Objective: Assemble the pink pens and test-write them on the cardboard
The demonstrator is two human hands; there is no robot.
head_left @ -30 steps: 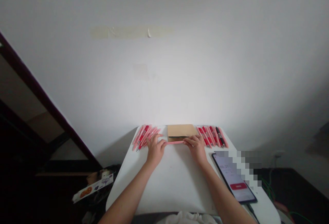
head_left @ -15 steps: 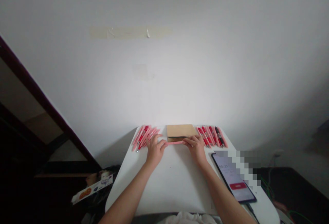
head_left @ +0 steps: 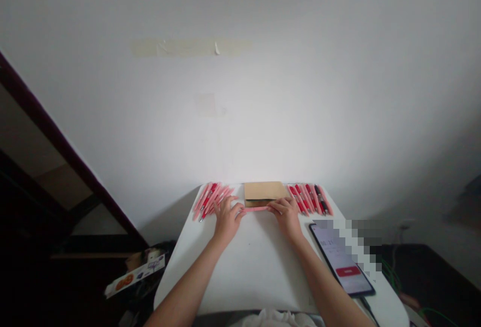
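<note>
The pink pen [head_left: 259, 209] was at the middle of the dial, with the pale wall [head_left: 263, 96] at twelve. From where I stood, a tan box-like thing [head_left: 265, 190] sat just beyond it at twelve, a dark slit across its near face. Between nine and ten lay a loose heap of pink and red pens [head_left: 210, 199], partly hidden by the left hand [head_left: 226, 217]; between two and three, a tidier row of pens [head_left: 310, 200], one of them black, fanned out beside the right hand [head_left: 286, 212]. Toward four rested a slim, glassy phone [head_left: 343, 262].

The pens were slender and straight, the box matt and papery, the white surface [head_left: 251, 272] smooth with rounded corners. The pen stretched crosswise between the hands, its ends pinched by the left fingertips at nine and the right at three.
</note>
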